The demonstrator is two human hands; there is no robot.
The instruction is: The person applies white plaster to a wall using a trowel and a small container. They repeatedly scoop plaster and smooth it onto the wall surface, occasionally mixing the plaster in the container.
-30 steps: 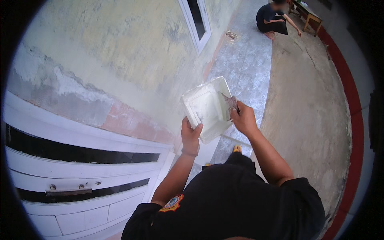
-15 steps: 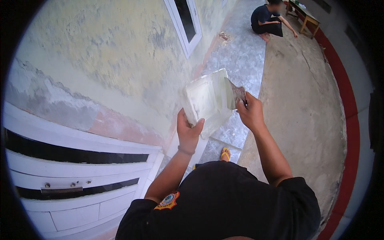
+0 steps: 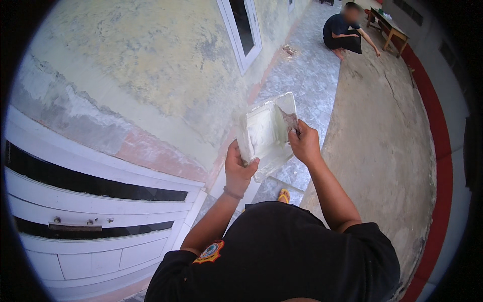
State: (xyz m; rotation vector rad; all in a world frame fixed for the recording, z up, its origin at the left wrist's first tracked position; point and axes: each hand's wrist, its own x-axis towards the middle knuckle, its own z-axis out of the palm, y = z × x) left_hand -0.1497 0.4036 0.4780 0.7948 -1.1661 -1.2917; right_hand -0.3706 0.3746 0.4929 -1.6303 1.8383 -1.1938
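Note:
A whitish rectangular container [image 3: 274, 162], smeared with pale paste, is tilted in front of my body. My left hand [image 3: 240, 170] is closed on its near left edge, thumb on the rim and fingers against the outer side. White paste [image 3: 261, 133] coats the inside. My right hand [image 3: 305, 144] grips a stained scraper [image 3: 290, 121], whose wide blade lies inside the container against the paste. Most of the scraper's handle is hidden by my fingers.
On my left runs a patchy plastered wall [image 3: 151, 75] with a white-framed window [image 3: 253, 50] and a white door [image 3: 95, 201]. Grey tiles and bare concrete [image 3: 377, 151] lie underfoot. Farther off, a person [image 3: 344, 32] squats near a wooden table [image 3: 390, 22].
My right hand has moved left, taking the scraper blade from the container's right edge farther inside it. The view has shifted slightly; my left hand keeps its hold.

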